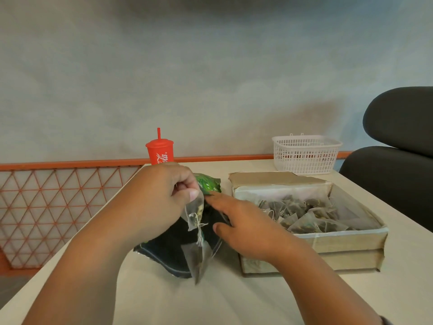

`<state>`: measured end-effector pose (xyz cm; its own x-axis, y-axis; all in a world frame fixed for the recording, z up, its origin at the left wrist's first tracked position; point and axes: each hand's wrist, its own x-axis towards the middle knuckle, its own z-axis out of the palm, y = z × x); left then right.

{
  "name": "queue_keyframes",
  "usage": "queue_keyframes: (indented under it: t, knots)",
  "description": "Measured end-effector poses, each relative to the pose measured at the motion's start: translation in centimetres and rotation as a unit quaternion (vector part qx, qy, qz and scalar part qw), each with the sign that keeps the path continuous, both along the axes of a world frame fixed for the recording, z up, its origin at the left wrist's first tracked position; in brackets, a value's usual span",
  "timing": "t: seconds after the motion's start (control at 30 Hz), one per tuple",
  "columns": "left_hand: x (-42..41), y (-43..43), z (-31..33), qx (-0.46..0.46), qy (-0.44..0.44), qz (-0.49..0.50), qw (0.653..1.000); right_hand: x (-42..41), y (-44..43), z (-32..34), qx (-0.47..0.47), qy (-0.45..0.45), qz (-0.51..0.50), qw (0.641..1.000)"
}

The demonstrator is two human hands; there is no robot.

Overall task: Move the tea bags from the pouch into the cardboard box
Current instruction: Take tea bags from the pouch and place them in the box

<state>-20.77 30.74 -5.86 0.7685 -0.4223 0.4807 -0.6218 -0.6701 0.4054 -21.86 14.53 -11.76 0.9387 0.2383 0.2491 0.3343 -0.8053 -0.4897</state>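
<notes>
Tea bags (196,214) (two, one hanging under the other) dangle over the dark pouch (171,249) near the middle of the table (164,301). The left hand (161,195) pinches the top one. The right hand (243,228) lays straight fingers on the pouch. To the right, the cardboard box (339,245) holds more tea bags (304,214). A red cup (160,151) and a white basket (304,156) stand at the far edge.

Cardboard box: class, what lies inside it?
A pile of tea bags lies inside the cardboard box; the right hand hides its near-left corner.
</notes>
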Motion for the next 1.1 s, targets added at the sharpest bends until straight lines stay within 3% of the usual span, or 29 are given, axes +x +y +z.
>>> queue_keyframes:
  t: [0.23, 0.57, 0.87, 1.1]
  knots:
    - [0.5, 0.2, -0.4, 0.0, -0.014, -0.007, 1.0, -0.1, -0.2, 0.2, -0.028, 0.035, 0.016, 0.999]
    - [0.1, -0.3, -0.1, -0.067, -0.033, -0.011, 0.997, -1.3, 0.7, 1.3, 0.068, 0.083, 0.03, 0.994]
    - [-0.1, -0.5, 0.2, -0.145, -0.108, 0.022, 0.983, -1.3, -0.7, 2.0, 0.151, 0.062, 0.028, 0.986]
    - [-0.2, -0.6, -0.1, -0.116, -0.091, 0.008, 0.989, -1.6, -3.0, 3.0, 0.23, 0.034, 0.02, 0.972]
